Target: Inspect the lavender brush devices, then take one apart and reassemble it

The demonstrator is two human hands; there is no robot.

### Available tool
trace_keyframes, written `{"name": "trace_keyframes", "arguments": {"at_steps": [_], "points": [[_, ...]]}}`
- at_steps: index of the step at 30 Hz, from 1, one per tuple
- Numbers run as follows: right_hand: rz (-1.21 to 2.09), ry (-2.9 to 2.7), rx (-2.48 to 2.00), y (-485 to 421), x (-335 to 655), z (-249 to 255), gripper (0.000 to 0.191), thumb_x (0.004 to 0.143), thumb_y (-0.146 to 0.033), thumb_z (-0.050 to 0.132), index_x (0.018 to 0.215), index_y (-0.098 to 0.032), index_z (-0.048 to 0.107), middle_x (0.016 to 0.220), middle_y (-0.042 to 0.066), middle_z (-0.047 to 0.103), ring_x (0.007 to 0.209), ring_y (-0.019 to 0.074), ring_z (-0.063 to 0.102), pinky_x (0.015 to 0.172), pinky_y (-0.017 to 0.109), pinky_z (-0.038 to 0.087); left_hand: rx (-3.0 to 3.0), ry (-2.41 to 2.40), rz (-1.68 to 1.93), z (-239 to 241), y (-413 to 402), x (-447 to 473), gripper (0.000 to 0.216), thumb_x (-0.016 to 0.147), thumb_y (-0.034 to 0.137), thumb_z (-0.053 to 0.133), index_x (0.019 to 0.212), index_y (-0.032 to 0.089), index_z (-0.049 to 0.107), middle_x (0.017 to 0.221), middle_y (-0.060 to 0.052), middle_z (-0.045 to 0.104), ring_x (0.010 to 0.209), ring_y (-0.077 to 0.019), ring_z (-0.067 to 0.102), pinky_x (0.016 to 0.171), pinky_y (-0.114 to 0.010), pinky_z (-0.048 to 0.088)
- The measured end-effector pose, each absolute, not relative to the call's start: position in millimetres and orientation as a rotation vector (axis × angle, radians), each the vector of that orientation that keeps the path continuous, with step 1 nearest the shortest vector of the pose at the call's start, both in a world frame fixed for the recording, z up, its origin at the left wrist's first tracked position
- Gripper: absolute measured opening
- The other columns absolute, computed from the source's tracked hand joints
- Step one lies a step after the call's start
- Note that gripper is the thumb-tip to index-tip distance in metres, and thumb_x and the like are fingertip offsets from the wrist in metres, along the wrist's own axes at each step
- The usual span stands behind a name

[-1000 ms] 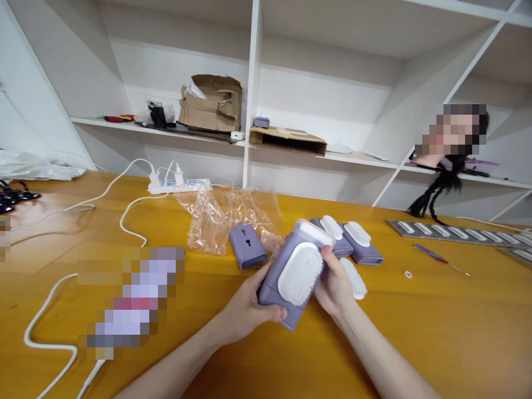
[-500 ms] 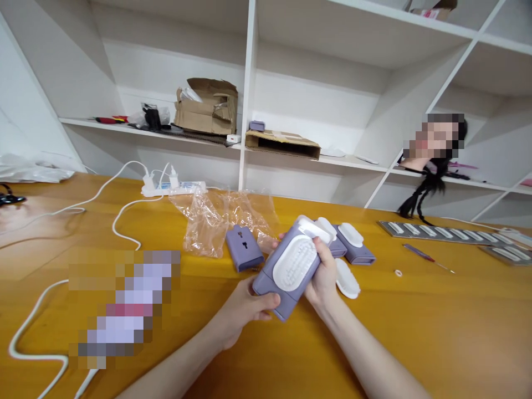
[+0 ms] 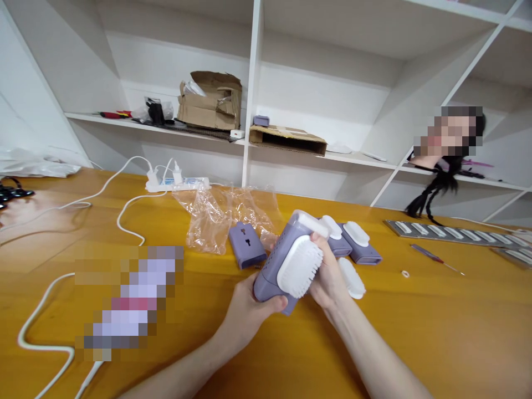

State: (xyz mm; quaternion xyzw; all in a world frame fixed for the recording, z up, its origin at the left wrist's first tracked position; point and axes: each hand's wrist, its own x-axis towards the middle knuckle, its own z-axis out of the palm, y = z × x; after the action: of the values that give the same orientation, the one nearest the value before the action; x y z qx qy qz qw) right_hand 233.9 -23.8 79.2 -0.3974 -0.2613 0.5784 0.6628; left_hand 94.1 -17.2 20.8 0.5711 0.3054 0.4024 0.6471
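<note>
Between my two hands is a purple box-shaped device [image 3: 272, 271] with a white oval bristle brush head [image 3: 300, 267] on its face and a white cap at its upper end. My left hand [image 3: 253, 305] grips the lower end, thumb across the front. My right hand [image 3: 328, 271] is wrapped round the right side, thumb by the upper edge of the brush head. Just behind, a purple casing [image 3: 246, 245] with dark cut-outs lies on the table. Two more purple units with white oval pads [image 3: 356, 234] lie beyond my right hand. A loose white oval brush piece [image 3: 351, 279] rests beside that wrist.
Clear plastic bags [image 3: 208, 221] lie near a power strip [image 3: 178, 184] with white cables. At right are a screwdriver [image 3: 432, 256], a small ring [image 3: 405, 274] and a grey tray of white strips [image 3: 453, 234]. Shelves behind hold cardboard boxes [image 3: 210, 102] and a mannequin head.
Both hands have tilted the purple device, so its perforated side and the bristles in profile now show. The view has shifted slightly.
</note>
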Motion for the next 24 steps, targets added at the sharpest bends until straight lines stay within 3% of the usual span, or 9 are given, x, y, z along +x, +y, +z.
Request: {"name": "trace_keyframes", "arguments": {"at_steps": [3,10,13,17,24], "points": [[1.305,-0.622,-0.899,-23.5,233.9,76.3,0.036,0.074,-0.049,0.057,0.090,-0.018,0.066,0.081,0.006,0.075,0.093,0.0307,0.066,0.085,0.046,0.049,1.294,0.723,0.914,20.6,-16.8,94.0,0.029,0.063,0.032,0.071,0.085,0.014,0.066,0.077,-0.003,0.068,0.073,-0.0208,0.058,0.068,-0.031,0.045],[1.177,-0.578,-0.886,-18.4,235.6,61.4,0.041,0.074,-0.055,0.060,0.090,-0.017,0.066,0.082,0.006,0.075,0.092,0.0299,0.066,0.087,0.044,0.048,1.347,0.740,0.968,18.6,-7.0,88.1,0.048,0.062,0.026,0.073,0.106,0.020,0.055,0.092,-0.004,0.065,0.083,-0.0218,0.058,0.075,-0.033,0.046],[1.143,-0.584,-0.910,-20.5,233.8,61.2,0.045,0.075,-0.058,0.058,0.090,-0.016,0.067,0.081,0.008,0.075,0.091,0.0307,0.066,0.085,0.045,0.049,1.437,0.639,0.946,21.1,-7.8,85.5,0.041,0.070,0.031,0.068,0.107,0.020,0.053,0.099,-0.005,0.064,0.091,-0.0232,0.057,0.079,-0.033,0.045],[1.175,-0.634,-0.873,-25.8,227.4,65.5,0.055,0.076,-0.066,0.050,0.095,-0.017,0.067,0.087,0.009,0.074,0.094,0.0316,0.065,0.083,0.045,0.050,1.534,0.609,0.950,24.4,-14.0,85.6,0.033,0.082,0.035,0.054,0.111,0.019,0.051,0.092,-0.005,0.063,0.093,-0.0245,0.056,0.080,-0.033,0.044],[1.223,-0.609,-0.867,-31.5,214.3,62.9,0.069,0.076,-0.075,0.034,0.089,-0.017,0.069,0.076,0.011,0.073,0.091,0.0332,0.065,0.078,0.047,0.053,1.603,0.694,1.060,20.0,-25.4,88.3,0.033,0.083,0.036,0.050,0.112,0.019,0.047,0.084,-0.005,0.063,0.086,-0.0232,0.057,0.076,-0.032,0.044]]}}
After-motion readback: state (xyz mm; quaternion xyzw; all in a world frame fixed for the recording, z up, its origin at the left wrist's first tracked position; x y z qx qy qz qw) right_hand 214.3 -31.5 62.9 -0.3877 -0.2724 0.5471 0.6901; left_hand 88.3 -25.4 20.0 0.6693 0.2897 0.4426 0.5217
